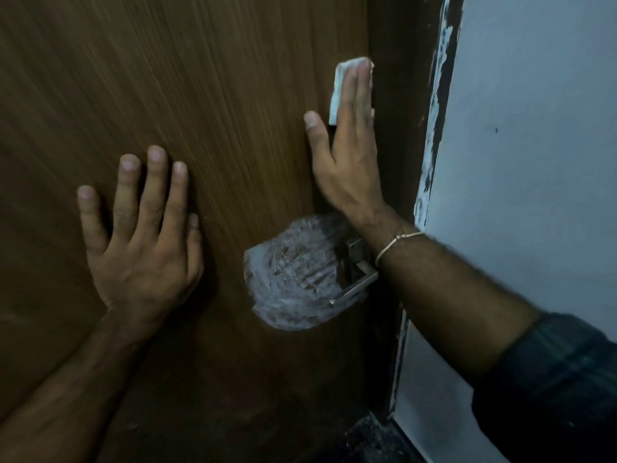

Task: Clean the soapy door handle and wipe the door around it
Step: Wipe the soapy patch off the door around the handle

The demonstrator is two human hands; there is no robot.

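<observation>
I logged the right hand (347,135) flat, fingers together, pressing the white cloth (337,91) on the door (200,95) above the handle (355,285); left hand (143,235) spread, bracing; soap patch (293,279) untouched; next, judged: sweep down.

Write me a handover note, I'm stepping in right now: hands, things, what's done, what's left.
Left hand: flat on the wooden door, fingers spread, holding nothing.
Right hand: straight fingers press a white cloth to the door above the handle.
Door handle: metal lever below the right wrist.
Soap suds: smeared patch left of the handle, not yet wiped.
Left: clear suds, clean handle, wipe around.
</observation>
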